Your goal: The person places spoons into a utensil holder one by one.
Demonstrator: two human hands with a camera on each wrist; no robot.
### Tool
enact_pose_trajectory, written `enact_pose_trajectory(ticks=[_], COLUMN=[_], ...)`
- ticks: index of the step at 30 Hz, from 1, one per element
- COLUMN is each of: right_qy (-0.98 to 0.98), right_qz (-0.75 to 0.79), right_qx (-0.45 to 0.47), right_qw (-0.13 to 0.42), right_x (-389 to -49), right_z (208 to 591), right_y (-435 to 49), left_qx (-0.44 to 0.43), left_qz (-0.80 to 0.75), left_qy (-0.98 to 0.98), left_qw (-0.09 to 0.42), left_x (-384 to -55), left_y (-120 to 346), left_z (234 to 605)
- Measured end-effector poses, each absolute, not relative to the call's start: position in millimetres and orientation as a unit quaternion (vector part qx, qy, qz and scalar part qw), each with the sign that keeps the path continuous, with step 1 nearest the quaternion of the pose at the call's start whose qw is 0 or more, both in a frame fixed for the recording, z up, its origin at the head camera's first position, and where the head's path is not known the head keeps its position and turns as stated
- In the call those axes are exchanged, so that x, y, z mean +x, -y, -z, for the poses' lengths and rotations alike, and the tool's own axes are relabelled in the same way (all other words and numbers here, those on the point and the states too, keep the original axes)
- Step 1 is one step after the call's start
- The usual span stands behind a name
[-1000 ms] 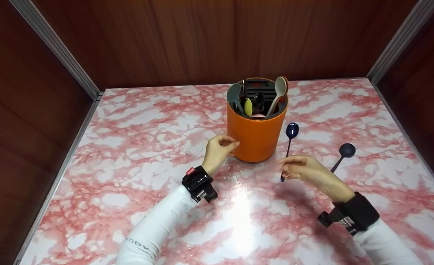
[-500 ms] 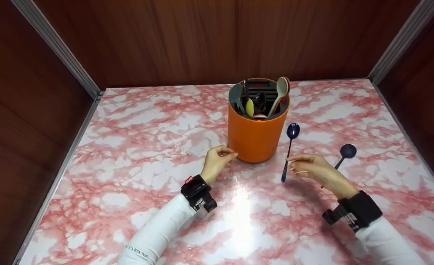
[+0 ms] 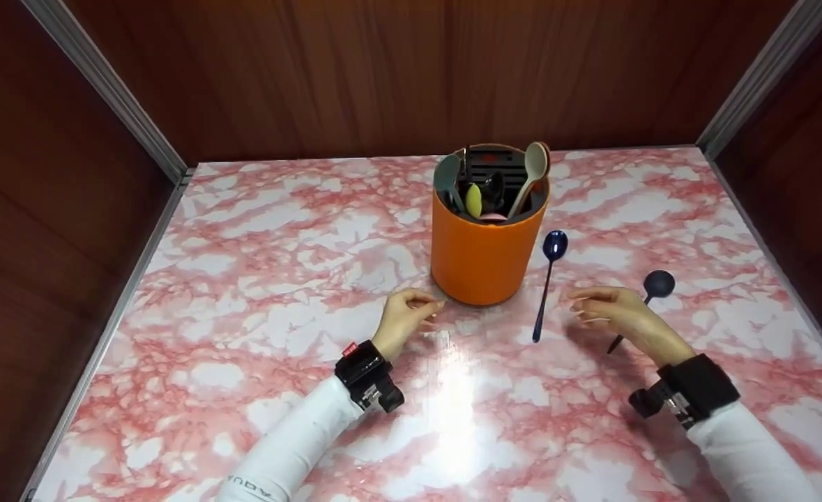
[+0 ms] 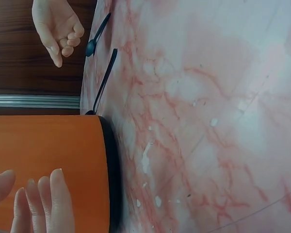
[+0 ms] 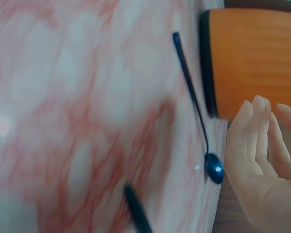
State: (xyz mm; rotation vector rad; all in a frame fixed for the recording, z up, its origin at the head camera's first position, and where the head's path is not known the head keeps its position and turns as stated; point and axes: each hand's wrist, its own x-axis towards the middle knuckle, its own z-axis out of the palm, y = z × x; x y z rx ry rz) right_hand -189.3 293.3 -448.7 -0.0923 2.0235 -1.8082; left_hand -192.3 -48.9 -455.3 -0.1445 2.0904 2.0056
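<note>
An orange utensil holder (image 3: 484, 265) stands upright toward the back of the table, with several spoons in its dark top. Just in front of its lower left side is my left hand (image 3: 404, 317), its fingers loosely bent and holding nothing. My right hand (image 3: 616, 314) hovers between two spoons, also holding nothing. To its left lies a shiny blue spoon (image 3: 547, 286), which the right wrist view shows as a long-handled blue spoon (image 5: 196, 102). On its right a dark round-headed spoon (image 3: 659, 284) lies partly behind the hand.
A pale spoon (image 3: 536, 162), a grey-green spoon (image 3: 447, 174) and a yellow-green piece (image 3: 474, 201) stick up from the holder. Dark wooden panels (image 3: 411, 77) wall the pink marbled table (image 3: 257, 293) at the back and both sides.
The right hand has moved right, away from the blue spoon, which stays on the table. My left hand has come down and back from the holder's side.
</note>
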Motion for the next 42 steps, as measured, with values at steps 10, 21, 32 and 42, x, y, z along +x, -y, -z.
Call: enact_pose_trajectory(ticks=[10,21,32,42], right_qy=[-0.770,-0.749,-0.809,-0.848], right_qz=[0.612,0.649,0.564,0.482], right_qx=[0.025,0.049,0.118,0.200], right_qw=[0.178,0.125,0.117,0.094], right_x=[-195.1,-206.2,-195.3,-201.5], right_z=[449.3,484.6,452.5,459.9], right_y=[-317.7,-371.3,-364.6,-362.6], left_qx=[-0.046,-0.047,-0.058,-0.071], left_qz=[-0.716,-0.708,-0.717,-0.736], left_qy=[-0.678,-0.686,-0.671,-0.643], left_qw=[0.160,0.160,0.178,0.202], left_x=[-184.7,-182.3,-178.9,-175.5], left_y=[48.7,51.4,49.0,47.0], left_z=[461.4,470.2,476.2,481.1])
